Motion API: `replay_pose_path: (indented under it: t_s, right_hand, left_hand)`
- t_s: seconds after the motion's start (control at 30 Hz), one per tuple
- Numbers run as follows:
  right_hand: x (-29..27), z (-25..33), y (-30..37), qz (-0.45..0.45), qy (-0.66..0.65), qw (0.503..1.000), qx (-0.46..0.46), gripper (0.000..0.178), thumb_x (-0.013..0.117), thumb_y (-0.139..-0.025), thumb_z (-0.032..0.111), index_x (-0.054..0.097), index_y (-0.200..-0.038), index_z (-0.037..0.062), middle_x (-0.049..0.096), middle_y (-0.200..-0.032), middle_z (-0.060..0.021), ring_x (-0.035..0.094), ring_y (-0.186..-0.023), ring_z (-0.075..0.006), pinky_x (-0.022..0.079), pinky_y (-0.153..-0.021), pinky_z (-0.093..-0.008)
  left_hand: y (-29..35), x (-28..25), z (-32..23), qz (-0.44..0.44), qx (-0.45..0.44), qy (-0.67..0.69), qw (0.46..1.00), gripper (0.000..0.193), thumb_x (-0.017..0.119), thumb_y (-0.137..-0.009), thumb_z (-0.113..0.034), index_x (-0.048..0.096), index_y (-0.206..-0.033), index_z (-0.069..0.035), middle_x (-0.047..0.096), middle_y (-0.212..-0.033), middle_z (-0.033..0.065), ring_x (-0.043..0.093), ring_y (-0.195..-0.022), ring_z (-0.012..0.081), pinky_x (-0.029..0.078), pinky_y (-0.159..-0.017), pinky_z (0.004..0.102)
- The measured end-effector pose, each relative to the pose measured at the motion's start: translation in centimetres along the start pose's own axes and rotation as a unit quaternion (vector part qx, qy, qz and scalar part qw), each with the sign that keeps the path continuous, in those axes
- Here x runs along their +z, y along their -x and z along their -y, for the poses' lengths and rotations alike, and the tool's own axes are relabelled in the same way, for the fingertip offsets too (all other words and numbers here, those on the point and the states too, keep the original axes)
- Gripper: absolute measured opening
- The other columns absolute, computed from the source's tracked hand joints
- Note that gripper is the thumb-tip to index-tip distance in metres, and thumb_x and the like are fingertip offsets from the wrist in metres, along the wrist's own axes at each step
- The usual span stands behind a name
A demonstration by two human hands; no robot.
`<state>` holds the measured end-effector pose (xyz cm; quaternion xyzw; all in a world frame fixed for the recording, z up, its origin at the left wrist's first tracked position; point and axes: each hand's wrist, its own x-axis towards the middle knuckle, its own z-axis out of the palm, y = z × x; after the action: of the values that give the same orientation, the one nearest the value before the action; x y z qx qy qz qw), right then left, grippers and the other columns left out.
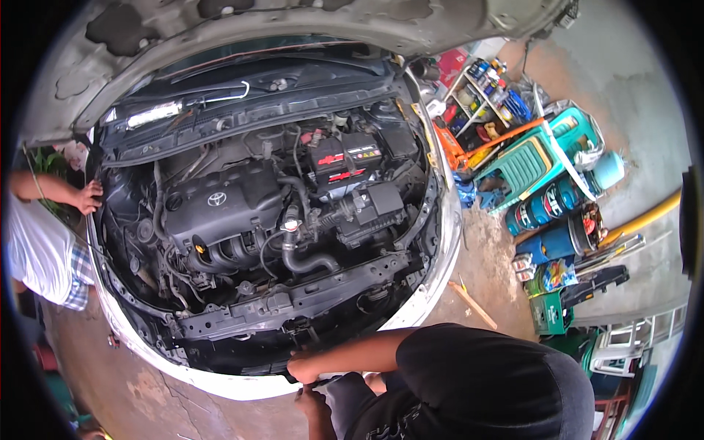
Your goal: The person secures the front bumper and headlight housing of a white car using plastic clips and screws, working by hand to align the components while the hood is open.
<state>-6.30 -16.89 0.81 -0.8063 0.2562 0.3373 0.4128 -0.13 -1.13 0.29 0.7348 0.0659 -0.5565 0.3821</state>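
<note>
A white car stands with its bonnet raised and its engine bay uncovered. My right hand (301, 367) is at the bay's front edge, just behind the white front panel (242, 385). Its fingers are curled, and what they hold is hidden. Below it, outside the panel, my left hand (313, 402) is closed; a dark piece shows beside it, too unclear to name. Above my hands runs the black radiator support (242, 306). Behind that are a bent coolant hose (309, 262), the black engine cover (220, 204), the air filter box (372, 213) and the battery (346, 163).
At the far left, a person in a white shirt rests a hand (89, 198) on the fender. A lit work lamp (154, 114) lies near the windscreen. On the right are green stools (524, 172), blue cylinders (546, 209), a cluttered shelf (480, 99) and a wooden stick (474, 305) on the floor.
</note>
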Motion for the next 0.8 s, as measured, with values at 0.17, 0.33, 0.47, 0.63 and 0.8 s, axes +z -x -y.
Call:
replay_pose_path:
  t_s: [0.17,0.33,0.47,0.63,0.8]
  right_hand:
    - [1.8,2.3,6.7,-0.231,-0.054,0.972,0.002,0.047,0.075,-0.086,0.026,0.076,-0.128,0.0076,0.061,-0.144,-0.0162,0.051,-0.142,-0.0364,0.037,-0.120,-0.0639]
    - [9.2,0.2,15.7,-0.493,-0.126,0.858,-0.069,0.043,0.077,-0.085,0.022,0.071,-0.126,0.0143,0.059,-0.128,-0.0080,0.054,-0.127,-0.0313,0.043,-0.107,-0.0568]
    - [21.1,-1.2,25.1,-0.432,-0.316,0.843,0.058,0.049,0.069,-0.094,0.019,0.061,-0.142,0.0136,0.058,-0.142,-0.0183,0.058,-0.137,-0.0389,0.049,-0.109,-0.0600]
    - [42.2,-1.4,34.2,-0.387,-0.419,0.769,0.288,0.051,0.063,-0.098,0.021,0.060,-0.148,0.0098,0.063,-0.143,-0.0244,0.064,-0.130,-0.0439,0.052,-0.111,-0.0534]
    - [62.8,4.1,39.5,-0.386,-0.514,0.634,0.431,0.046,0.071,-0.096,0.028,0.069,-0.137,0.0064,0.073,-0.131,-0.0216,0.069,-0.124,-0.0401,0.056,-0.106,-0.0476]
  left_hand:
    - [-2.6,-1.8,1.5,0.047,-0.005,0.009,0.999,0.030,0.072,-0.105,-0.035,0.061,-0.092,-0.011,0.049,-0.069,-0.0016,0.035,-0.048,0.0088,0.027,-0.044,0.0281]
    - [0.4,-0.1,-0.4,0.094,-0.010,-0.027,0.995,0.036,0.067,-0.109,-0.045,0.066,-0.105,-0.009,0.053,-0.077,-0.0037,0.036,-0.051,0.0068,0.026,-0.047,0.0242]
    - [-0.5,-2.5,-0.8,0.197,-0.005,-0.182,0.963,0.063,0.062,-0.107,-0.062,0.066,-0.136,-0.007,0.042,-0.069,-0.0052,0.034,-0.050,0.0065,0.030,-0.047,0.0226]
    - [3.3,-5.7,0.8,0.169,-0.008,-0.265,0.949,0.054,0.069,-0.107,-0.053,0.062,-0.134,-0.008,0.029,-0.068,-0.0053,0.034,-0.052,0.0077,0.031,-0.048,0.0250]
    - [11.9,-6.2,3.7,0.261,0.000,-0.346,0.901,0.040,0.066,-0.110,-0.046,0.063,-0.119,-0.007,0.030,-0.068,-0.0045,0.036,-0.055,0.0094,0.033,-0.052,0.0277]
